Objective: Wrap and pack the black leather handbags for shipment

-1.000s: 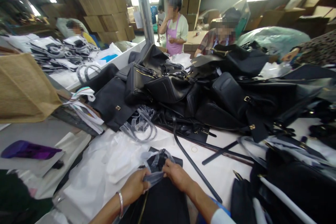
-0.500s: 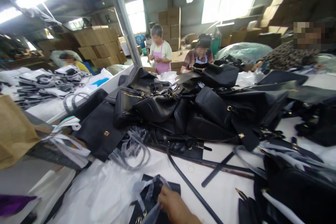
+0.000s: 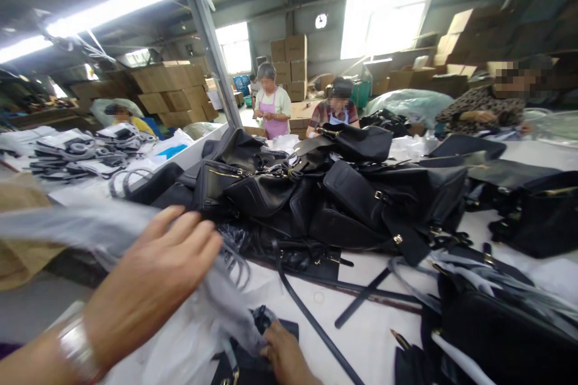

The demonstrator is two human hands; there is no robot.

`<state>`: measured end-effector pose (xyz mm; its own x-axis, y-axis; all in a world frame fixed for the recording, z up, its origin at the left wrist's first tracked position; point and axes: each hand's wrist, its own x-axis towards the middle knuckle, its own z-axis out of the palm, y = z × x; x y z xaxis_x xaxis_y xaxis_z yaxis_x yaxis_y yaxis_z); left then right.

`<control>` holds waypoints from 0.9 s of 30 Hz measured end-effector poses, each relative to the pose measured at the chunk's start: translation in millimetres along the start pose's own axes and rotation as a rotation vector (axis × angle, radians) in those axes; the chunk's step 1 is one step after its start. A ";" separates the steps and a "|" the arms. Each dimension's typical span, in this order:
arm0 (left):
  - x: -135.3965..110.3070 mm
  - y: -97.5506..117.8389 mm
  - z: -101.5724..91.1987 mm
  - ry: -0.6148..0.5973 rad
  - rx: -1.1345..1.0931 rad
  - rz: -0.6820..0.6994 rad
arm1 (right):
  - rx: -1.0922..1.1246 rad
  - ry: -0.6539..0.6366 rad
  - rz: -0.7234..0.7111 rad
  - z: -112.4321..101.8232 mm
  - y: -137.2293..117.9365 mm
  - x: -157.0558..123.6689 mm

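Note:
My left hand (image 3: 153,277), with a silvery band (image 3: 79,346) at the wrist, is raised at the lower left. Its fingers are closed on a strip of translucent plastic film (image 3: 226,298), smeared by motion, which trails to the left and runs down towards a black handbag (image 3: 253,367). Low in the middle, my right hand (image 3: 289,352) grips the handbag's dark, plastic-wrapped handle. The handbag lies on the white table and shows gold-coloured metal rings; its lower part is cut off by the frame edge.
A heap of black handbags (image 3: 271,192) fills the table's middle. Another black handbag (image 3: 506,319) stands at right. A long black strap (image 3: 298,307) lies beside my right hand. Several co-workers, one in a pink apron (image 3: 274,111), are beyond. A metal post (image 3: 210,42) rises behind.
My left hand has come into view at the left with the plastic film, which now stretches up and leftward. My right hand stays on the handbag's handle. The camera view has shifted slightly.

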<state>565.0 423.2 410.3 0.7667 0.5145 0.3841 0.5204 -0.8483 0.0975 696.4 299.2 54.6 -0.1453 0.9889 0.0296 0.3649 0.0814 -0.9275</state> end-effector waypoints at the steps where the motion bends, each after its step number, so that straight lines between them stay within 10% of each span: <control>1: 22.5 3.4 3.2 -0.068 0.079 0.125 | 0.001 0.019 0.014 -3.2 -4.8 -1.3; 4: 79.5 -1.5 34.4 -0.129 0.189 0.363 | 0.050 0.068 0.090 -9.2 -12.7 -2.4; 6: 85.3 -13.2 68.5 0.010 0.146 0.209 | 0.134 0.100 0.151 -10.4 -12.1 -1.4; 9: 31.3 -28.7 125.3 0.088 -0.123 -0.274 | 0.239 0.125 0.212 -9.3 -6.3 1.1; 11: -29.8 -30.6 160.9 -0.071 -0.450 -0.618 | 0.295 0.138 0.240 -7.0 -2.1 2.8; 16: -144.7 7.6 228.1 -0.324 -0.754 -0.810 | 0.410 0.151 0.341 -0.1 3.5 7.0; 21: -152.6 33.4 255.9 -0.268 -0.883 -0.846 | 0.414 0.197 0.430 1.7 -0.7 7.7; 27: -155.1 1.5 269.2 -0.207 -0.966 -0.940 | 0.314 0.330 0.526 0.4 -7.3 -2.0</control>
<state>548.1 375.8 103.7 0.3585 0.8778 -0.3178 0.4701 0.1243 0.8738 693.7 296.6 61.1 0.2833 0.8771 -0.3878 0.0197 -0.4096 -0.9120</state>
